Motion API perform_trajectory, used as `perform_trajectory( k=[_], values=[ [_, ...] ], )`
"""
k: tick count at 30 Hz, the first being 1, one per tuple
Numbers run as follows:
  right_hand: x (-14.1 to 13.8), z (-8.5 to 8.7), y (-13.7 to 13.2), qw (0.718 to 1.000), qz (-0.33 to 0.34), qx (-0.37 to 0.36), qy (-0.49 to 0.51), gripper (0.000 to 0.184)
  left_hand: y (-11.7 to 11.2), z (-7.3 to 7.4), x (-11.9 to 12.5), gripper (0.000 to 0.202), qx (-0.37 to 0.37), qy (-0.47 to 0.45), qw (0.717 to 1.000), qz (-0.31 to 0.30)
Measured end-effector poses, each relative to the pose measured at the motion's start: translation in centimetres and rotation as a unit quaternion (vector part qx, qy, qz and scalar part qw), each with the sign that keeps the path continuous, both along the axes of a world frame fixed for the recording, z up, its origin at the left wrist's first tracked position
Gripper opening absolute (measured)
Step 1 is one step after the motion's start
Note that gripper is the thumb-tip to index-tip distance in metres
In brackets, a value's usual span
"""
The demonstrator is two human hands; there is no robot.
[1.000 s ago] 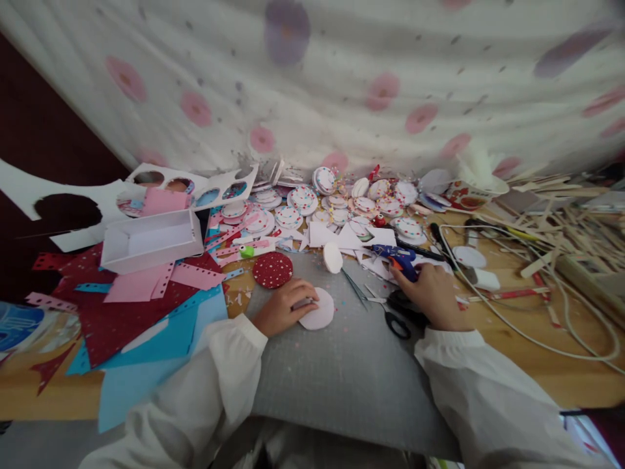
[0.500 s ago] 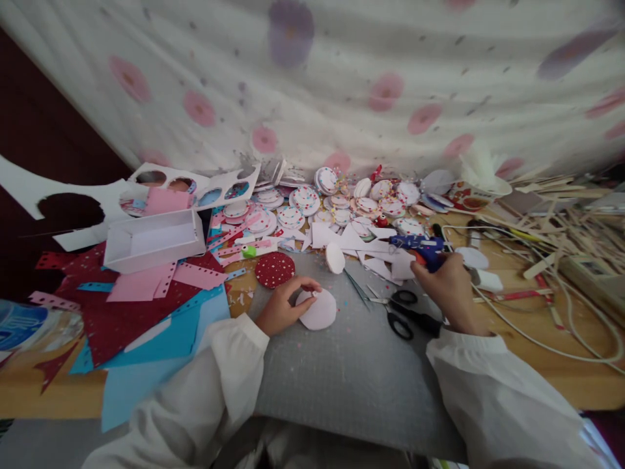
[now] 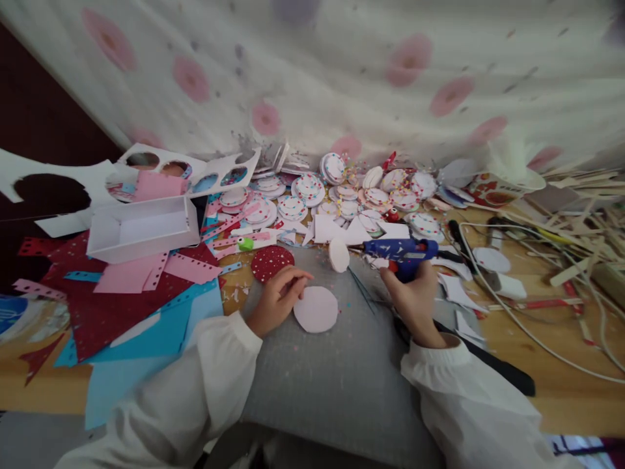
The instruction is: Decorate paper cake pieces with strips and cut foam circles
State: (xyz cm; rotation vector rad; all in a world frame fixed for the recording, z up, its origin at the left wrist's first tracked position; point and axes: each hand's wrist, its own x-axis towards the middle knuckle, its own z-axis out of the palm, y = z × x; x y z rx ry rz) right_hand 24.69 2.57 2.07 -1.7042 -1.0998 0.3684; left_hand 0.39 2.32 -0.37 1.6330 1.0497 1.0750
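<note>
My right hand (image 3: 414,296) is wrapped round the grip of a blue glue gun (image 3: 396,250), which points left over the grey mat (image 3: 336,384). My left hand (image 3: 276,298) rests on the mat with its fingers loosely curled, fingertips at the left edge of a pale pink paper disc (image 3: 316,309). A red dotted disc (image 3: 271,260) lies just beyond that hand. A small white oval piece (image 3: 338,255) stands near the gun's nozzle. Both arms wear white sleeves.
Several dotted paper discs (image 3: 307,187) are heaped at the back. A white box (image 3: 139,228) and red, pink and blue paper sheets (image 3: 122,306) lie left. Wooden sticks (image 3: 581,221) and a white cable (image 3: 532,326) lie right. Black scissors handles (image 3: 488,361) show under my right wrist.
My right hand lifted the glue gun off the table and swung it left toward the pink disc. My left hand slid off the disc to its left edge.
</note>
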Motion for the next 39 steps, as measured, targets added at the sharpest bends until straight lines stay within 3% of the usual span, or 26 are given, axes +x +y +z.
perform_trajectory(
  k=[4,8,11,13,16,19,22,24,27,29,33,37,38,39],
  values=[
    [-0.2,-0.4,-0.7,0.999,-0.005,0.032,-0.015,0.023,0.1,-0.2,0.0,0.026,-0.055,-0.059,0.996,0.028],
    [-0.3,-0.6,-0.6,0.999,-0.021,0.031,-0.009,0.025,0.0,0.0,-0.4,0.020,-0.035,-0.064,0.995,0.075],
    [-0.3,-0.7,-0.5,0.999,-0.025,0.030,0.008,0.029,-0.5,0.8,-0.8,0.018,0.043,0.056,0.995,0.068],
    [-0.2,-0.6,-0.4,0.999,-0.030,0.024,0.017,0.032,-0.8,1.5,-0.9,0.016,0.096,0.176,0.979,0.034],
    [0.3,-0.1,-0.4,0.997,-0.020,-0.016,0.069,0.035,-1.2,1.9,-0.7,0.051,0.127,0.320,0.939,-0.019],
    [0.8,0.5,-0.3,0.978,0.035,-0.026,0.202,0.033,-1.2,1.8,-0.4,0.055,0.112,0.380,0.917,-0.041],
    [0.8,1.1,-0.2,0.935,0.103,0.016,0.339,0.030,-1.2,1.8,-0.2,0.050,0.076,0.342,0.937,-0.013],
    [0.6,1.4,-0.4,0.917,0.130,0.024,0.377,0.032,-1.2,1.9,-0.2,0.038,0.064,0.277,0.959,0.010],
    [0.3,1.9,-0.7,0.906,0.161,0.021,0.392,0.032,-1.1,1.8,-0.5,0.025,0.120,0.205,0.971,-0.022],
    [0.2,2.1,-0.9,0.897,0.181,0.019,0.403,0.031,-1.1,1.7,-0.9,0.022,0.232,0.199,0.950,-0.068],
    [0.2,2.4,-1.2,0.881,0.197,0.024,0.430,0.028,-0.9,1.9,-1.7,0.024,0.445,0.240,0.855,-0.115],
    [-0.2,2.5,-1.5,0.870,0.210,0.008,0.446,0.026,-1.4,2.4,-2.2,0.024,0.570,0.275,0.768,-0.096],
    [-0.4,2.4,-1.6,0.866,0.217,0.002,0.451,0.026,-1.6,2.4,-2.2,0.023,0.580,0.275,0.762,-0.085],
    [-0.6,2.3,-1.7,0.860,0.226,-0.004,0.456,0.024,-1.8,2.5,-2.3,0.023,0.563,0.283,0.773,-0.074]
  ],
)
